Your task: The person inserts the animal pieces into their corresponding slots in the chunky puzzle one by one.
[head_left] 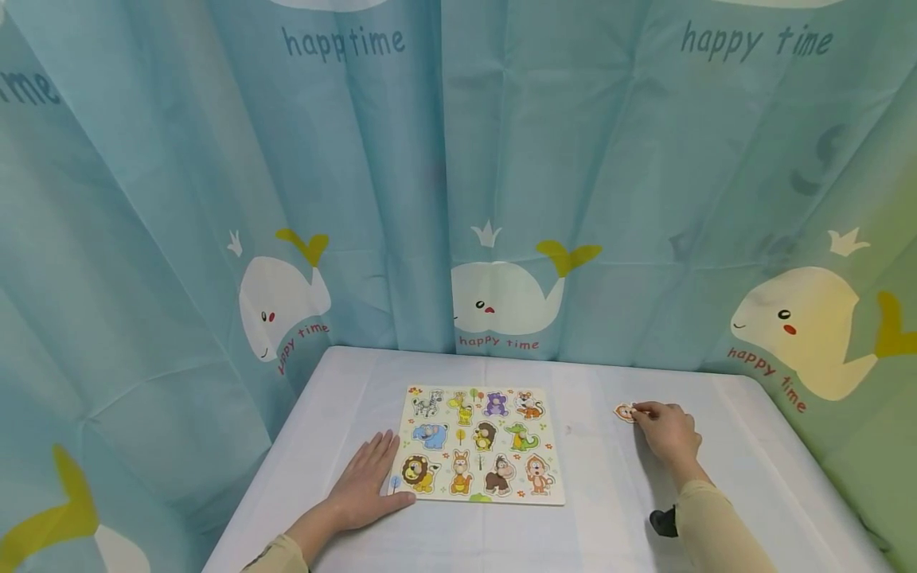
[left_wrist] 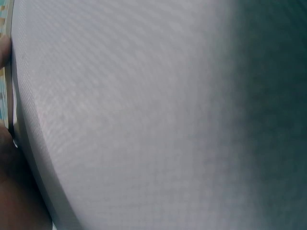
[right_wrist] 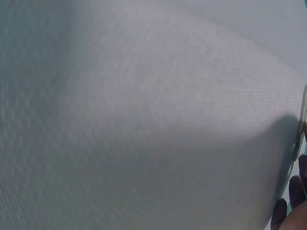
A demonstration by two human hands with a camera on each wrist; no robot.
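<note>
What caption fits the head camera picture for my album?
Left hand rests flat on the animal puzzle board while the right hand pinches a loose piece.

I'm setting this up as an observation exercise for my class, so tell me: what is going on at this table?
A person sits at a white-covered table with a flat wooden animal puzzle board in front of them. Their left hand rests flat, fingers straight, on the board's near left corner beside the lion. Their right hand pinches a small orange-and-white animal puzzle piece lying on the table, well to the right of the board. A whale-print blue curtain hangs behind.
</note>
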